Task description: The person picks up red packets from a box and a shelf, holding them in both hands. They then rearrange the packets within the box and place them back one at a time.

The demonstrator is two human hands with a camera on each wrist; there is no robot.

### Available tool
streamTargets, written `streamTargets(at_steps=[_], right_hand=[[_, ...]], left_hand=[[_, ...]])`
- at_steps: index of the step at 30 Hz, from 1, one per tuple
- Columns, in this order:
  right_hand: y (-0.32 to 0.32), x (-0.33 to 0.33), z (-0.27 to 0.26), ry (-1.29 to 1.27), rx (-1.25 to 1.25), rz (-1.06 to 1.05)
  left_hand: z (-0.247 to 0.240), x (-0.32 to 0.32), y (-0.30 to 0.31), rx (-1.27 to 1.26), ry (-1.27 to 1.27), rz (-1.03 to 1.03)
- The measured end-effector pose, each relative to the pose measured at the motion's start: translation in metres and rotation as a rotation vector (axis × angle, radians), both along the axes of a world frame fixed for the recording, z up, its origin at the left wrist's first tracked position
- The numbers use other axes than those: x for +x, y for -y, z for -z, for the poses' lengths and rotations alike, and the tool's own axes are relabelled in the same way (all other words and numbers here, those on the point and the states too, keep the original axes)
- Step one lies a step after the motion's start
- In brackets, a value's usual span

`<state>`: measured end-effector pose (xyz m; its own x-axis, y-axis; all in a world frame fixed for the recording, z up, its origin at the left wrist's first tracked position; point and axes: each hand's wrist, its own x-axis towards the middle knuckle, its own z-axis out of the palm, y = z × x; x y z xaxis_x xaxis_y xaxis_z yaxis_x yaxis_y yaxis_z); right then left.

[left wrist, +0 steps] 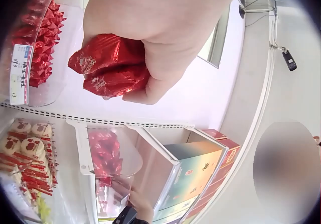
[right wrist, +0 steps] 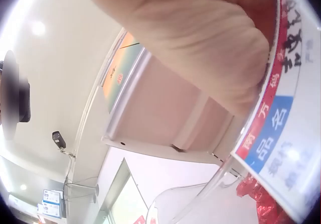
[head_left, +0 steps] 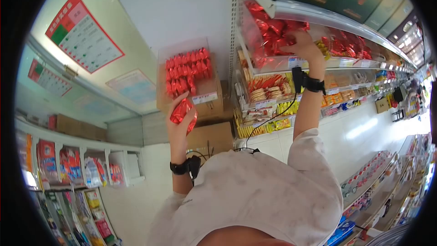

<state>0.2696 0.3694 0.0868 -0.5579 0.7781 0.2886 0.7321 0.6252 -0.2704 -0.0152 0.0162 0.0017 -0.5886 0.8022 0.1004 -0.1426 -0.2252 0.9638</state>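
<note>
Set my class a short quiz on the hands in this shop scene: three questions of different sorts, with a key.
1. True or false: the left hand is empty.
2. Where is the right hand? A) on the floor; B) at the shelved red packets; C) in a freezer.
3. Fill the gap: round each wrist is a ____ strap.

Key: 1. False: it holds red foil wrappers. 2. B. 3. Black.

Shiny red packets [left wrist: 118, 79] in left grip [left wrist: 160, 23]
</note>
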Motion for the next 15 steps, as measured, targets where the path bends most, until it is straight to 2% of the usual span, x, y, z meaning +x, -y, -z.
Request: streamTargets(at_steps=[3,7,9,10,11,14,15], right_hand=[[0.005,0.007,-0.003,0.001,0.143,-0.047],[0.031,0.002,-0.010,-0.428,0.201,-0.146],[0.072,-0.008,-0.026,-0.511,0.383,-0.100],[0.083,-0.008,-0.024,-0.595,0.367,-0.151],[0.094,-0.009,-0.020,-0.682,0.344,-0.188],[0.153,-0.022,-0.010,-0.994,-0.124,-0.432],[0.170,-0.030,-0.007,-0.959,-0.337,-0.544]], left_hand=[[-0.002,-0.003,0.003,0.039,0.218,0.046],[-0.003,-0.008,0.004,0.128,0.320,-0.024],[0.002,-0.016,0.008,0.121,0.343,-0.034],[0.000,-0.018,0.010,0.121,0.377,-0.025],[-0.001,-0.020,0.013,0.114,0.406,-0.008],[-0.001,-0.021,0.011,0.129,0.380,-0.002],[-0.001,-0.020,0.009,0.134,0.368,0.000]])
